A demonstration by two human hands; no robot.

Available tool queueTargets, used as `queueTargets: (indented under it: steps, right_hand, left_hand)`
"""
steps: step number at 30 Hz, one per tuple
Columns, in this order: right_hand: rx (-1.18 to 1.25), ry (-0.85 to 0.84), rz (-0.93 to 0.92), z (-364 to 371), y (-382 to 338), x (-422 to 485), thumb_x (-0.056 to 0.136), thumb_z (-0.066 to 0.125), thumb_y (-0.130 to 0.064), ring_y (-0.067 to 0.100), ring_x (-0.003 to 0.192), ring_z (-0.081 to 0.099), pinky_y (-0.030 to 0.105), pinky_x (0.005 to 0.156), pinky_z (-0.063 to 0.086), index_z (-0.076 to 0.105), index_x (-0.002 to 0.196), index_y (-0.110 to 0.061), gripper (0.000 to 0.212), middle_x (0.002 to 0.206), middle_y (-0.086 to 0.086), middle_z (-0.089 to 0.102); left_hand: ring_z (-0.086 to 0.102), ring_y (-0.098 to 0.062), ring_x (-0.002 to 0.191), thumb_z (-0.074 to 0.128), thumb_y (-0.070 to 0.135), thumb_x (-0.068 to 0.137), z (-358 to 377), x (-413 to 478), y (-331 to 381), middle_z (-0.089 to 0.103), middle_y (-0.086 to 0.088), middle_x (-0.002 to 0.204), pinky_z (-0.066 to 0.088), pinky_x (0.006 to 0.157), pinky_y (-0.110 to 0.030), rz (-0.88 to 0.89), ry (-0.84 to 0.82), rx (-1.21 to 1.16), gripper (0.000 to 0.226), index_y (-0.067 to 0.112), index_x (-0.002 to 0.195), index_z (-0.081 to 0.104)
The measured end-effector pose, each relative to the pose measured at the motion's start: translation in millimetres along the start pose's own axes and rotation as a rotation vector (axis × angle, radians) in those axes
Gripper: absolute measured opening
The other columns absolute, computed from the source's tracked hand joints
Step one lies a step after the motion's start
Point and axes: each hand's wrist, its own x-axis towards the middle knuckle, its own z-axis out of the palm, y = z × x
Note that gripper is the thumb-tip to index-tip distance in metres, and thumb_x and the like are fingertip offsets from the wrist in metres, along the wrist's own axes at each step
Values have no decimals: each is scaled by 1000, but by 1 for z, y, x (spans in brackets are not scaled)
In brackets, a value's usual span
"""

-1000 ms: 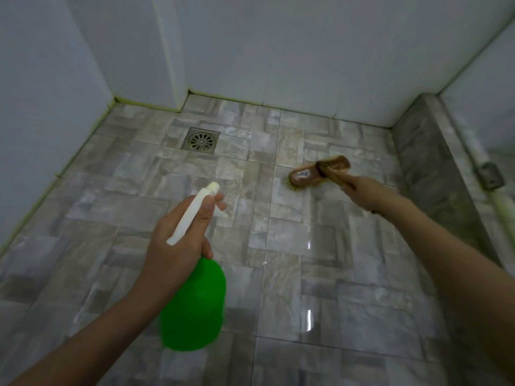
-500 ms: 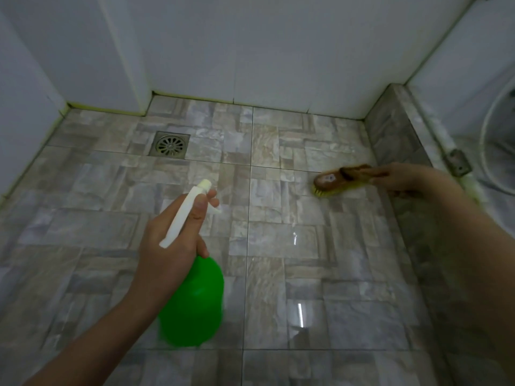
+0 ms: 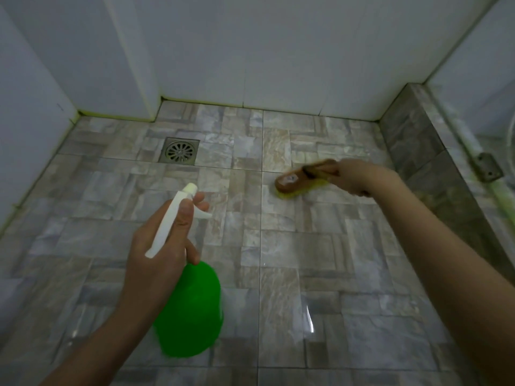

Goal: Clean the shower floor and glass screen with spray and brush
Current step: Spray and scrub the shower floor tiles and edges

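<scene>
- One left hand (image 3: 156, 254) wraps around one green spray bottle (image 3: 189, 307), near the drain (image 3: 179, 150).
- One right hand (image 3: 354, 176) grips one brush (image 3: 295, 181), bristles on the floor (image 3: 320, 246), right of the drain.

- Left hand (image 3: 156, 254) grips a green spray bottle (image 3: 189, 310) by its white trigger head — nozzle pointing away.
- Right hand (image 3: 354, 176) holds a wooden brush (image 3: 299, 181), yellow bristles on the tiled floor (image 3: 348, 246).
- Drain (image 3: 179, 150) near the far wall.
</scene>
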Motion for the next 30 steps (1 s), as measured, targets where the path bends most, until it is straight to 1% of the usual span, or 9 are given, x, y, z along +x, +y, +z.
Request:
queueTargets:
  steps: [3, 5, 8, 12, 15, 19, 22, 27, 30]
  right_hand:
    - [50, 106, -200, 9, -21, 33, 98, 33, -50, 23, 58, 53, 27, 50, 43, 46, 136, -41, 41, 84, 11, 59]
    - [23, -6, -196, -12, -16, 46, 99, 41, -43, 23, 59, 53, 29, 52, 43, 45, 138, -38, 40, 90, 15, 62]
    - [-3, -242, -129, -39, -24, 38, 96, 51, -41, 17, 44, 41, 24, 44, 38, 50, 134, -38, 38, 69, 11, 56]
    - [-89, -101, -293, -10, -76, 45, 80, 37, -75, 24, 54, 57, 32, 57, 51, 51, 132, -38, 65, 78, 5, 61]
    - [-107, 66, -442, 11, -103, 61, 100, 38, -42, 17, 63, 56, 30, 61, 49, 36, 141, -48, 41, 99, 9, 63]
    - [-128, -169, -269, -20, -95, 47, 94, 47, -48, 17, 43, 47, 27, 50, 43, 54, 132, -24, 45, 69, 9, 61]
    - [-160, -198, -228, -14, -113, 42, 94, 48, -48, 18, 42, 45, 27, 48, 41, 54, 131, -22, 45, 67, 10, 59]
    - [-89, 10, -531, 22, -172, 42, 103, 36, -34, 14, 54, 45, 23, 46, 36, 37, 144, -40, 42, 71, -4, 43]
    - [-64, -163, -469, 15, -157, 4, 101, 36, -43, 14, 48, 40, 23, 43, 33, 48, 130, -42, 32, 68, -2, 43]
  left_hand:
    - [53, -9, 43, 46, 48, 93, -2, 3, 3, 74, 8, 81, 45, 44, -18, -2, -3, -8, 24, 51, 91, 70]
    - [53, -8, 42, 47, 46, 92, -4, 4, 4, 73, 12, 77, 45, 44, -16, -6, 11, -26, 23, 51, 92, 69]
    - [52, -8, 44, 46, 43, 94, -11, 7, 0, 75, 20, 93, 47, 46, -17, -21, 39, -43, 28, 37, 112, 67]
    - [52, -9, 45, 45, 42, 95, -17, 10, -7, 75, 14, 105, 49, 47, -21, -38, 45, -12, 39, 25, 123, 66]
    - [52, -10, 44, 45, 43, 95, -18, 11, -7, 75, 14, 105, 49, 48, -23, -28, 35, 1, 35, 28, 116, 69]
    - [53, -12, 44, 44, 46, 94, -31, 10, -5, 75, 16, 101, 48, 47, -21, -33, 50, 23, 34, 32, 112, 69]
    - [54, -13, 43, 43, 46, 94, -45, 8, -4, 76, 14, 97, 48, 47, -25, -52, 74, 36, 34, 31, 107, 71]
    - [53, -11, 42, 46, 45, 92, -56, 2, 4, 74, 16, 105, 46, 48, -17, -50, 110, 46, 33, 28, 108, 70]
    - [53, -11, 42, 47, 48, 93, -74, -13, 11, 73, 16, 109, 47, 49, -18, -60, 160, 61, 39, 25, 113, 70]
